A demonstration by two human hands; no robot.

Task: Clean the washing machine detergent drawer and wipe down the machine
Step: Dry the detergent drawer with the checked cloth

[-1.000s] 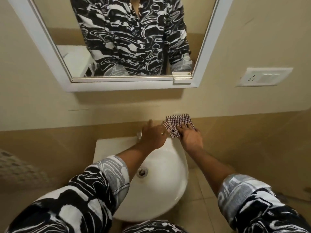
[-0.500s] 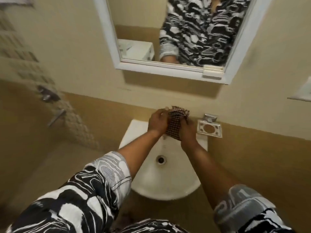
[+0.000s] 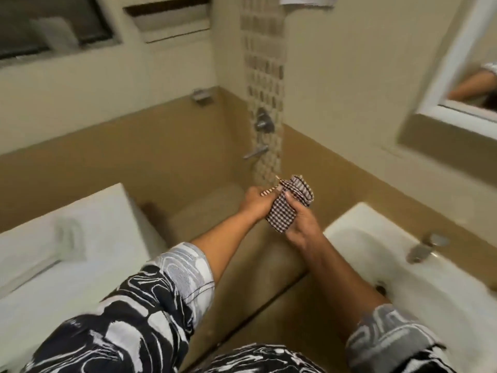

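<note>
A brown-and-white checked cloth (image 3: 285, 211) is bunched into a roll in front of me, over the gap between the sink and a white appliance. My left hand (image 3: 256, 201) grips its left side, with a striped edge poking past the fingers. My right hand (image 3: 300, 228) is wrapped around its lower end. The white appliance (image 3: 80, 238), seen blurred at the lower left, shows only its flat top; I cannot tell whether it is the washing machine. No detergent drawer is in view.
A white wall-hung sink (image 3: 403, 265) with a chrome tap (image 3: 423, 247) is at the lower right. A mirror (image 3: 473, 84) hangs above it. Shower fittings (image 3: 259, 135) stick out from a mosaic tile strip in the corner. A dark window (image 3: 51, 28) sits upper left.
My view has swung left, away from the sink and mirror toward the shower corner and the white appliance. Both hands stay on the cloth, which moved off the basin and is now rolled tighter.
</note>
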